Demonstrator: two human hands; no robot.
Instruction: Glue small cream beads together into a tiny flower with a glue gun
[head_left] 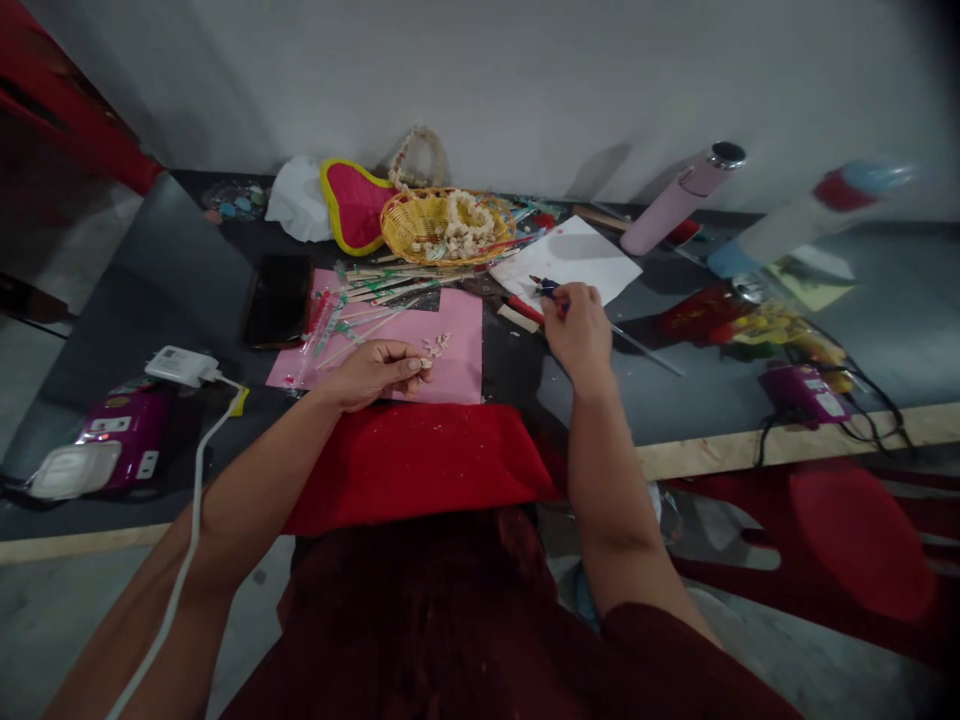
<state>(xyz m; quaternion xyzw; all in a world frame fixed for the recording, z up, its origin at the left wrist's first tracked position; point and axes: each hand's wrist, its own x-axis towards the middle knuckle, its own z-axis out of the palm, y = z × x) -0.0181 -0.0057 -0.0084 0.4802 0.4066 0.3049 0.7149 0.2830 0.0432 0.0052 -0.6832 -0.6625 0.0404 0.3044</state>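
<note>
My left hand (382, 372) is over the pink sheet (461, 345), pinching a small pale piece (425, 364) between thumb and fingers. Little pale bits (437, 346) lie on the sheet just beyond its fingertips. Farther right, my right hand (579, 325) has its fingers curled around a slim blue tool (548, 287) with a dark tip, at the edge of a white paper (585, 258). Its exact kind is unclear. Close by lie a red-handled tool (523, 309) and a thin metal rod (649, 350). A red cloth (420, 465) covers my lap.
A yellow wicker basket (401, 222) holds pale bead strings. Thin wrapped sticks (382, 285) and a phone (279, 302) lie left of centre. At right stand a pink flask (675, 205), a blurred bottle (802, 220) and a red can (697, 312). A white cable (196, 520) crosses my left arm.
</note>
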